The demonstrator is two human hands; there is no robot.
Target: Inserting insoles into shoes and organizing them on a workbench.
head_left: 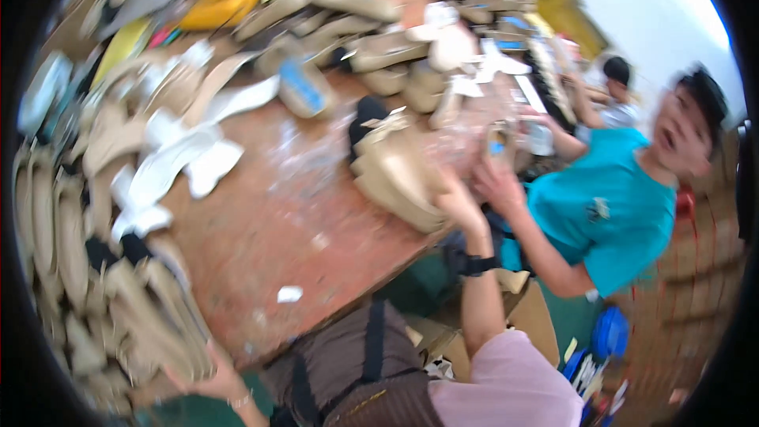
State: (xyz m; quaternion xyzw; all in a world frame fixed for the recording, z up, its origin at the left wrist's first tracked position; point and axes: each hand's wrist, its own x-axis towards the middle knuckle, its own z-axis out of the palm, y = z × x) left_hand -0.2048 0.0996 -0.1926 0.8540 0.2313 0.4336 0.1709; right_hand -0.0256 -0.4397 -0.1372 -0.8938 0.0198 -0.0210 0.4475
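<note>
Both hands on beige shoe stacks; frame motion-blurred, detail soft.
Right hand (457, 199) gripped stack of beige shoes (395, 174) at the wooden table (277, 213) edge, fingers curled round it, tips hidden; co-worker's hand (496, 186) just beside; left hand (207, 379) low by beige pile (150, 324), fingers spread against it, grip unclear; shoes glossy, nested.

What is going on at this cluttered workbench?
A person at a reddish-brown wooden table has the right hand on a stack of beige shoe pieces near the table's far edge. The left hand rests under a pile of tan shoe uppers at the near-left corner. A co-worker in a teal shirt reaches a hand toward the same stack. The picture is motion-blurred.
</note>
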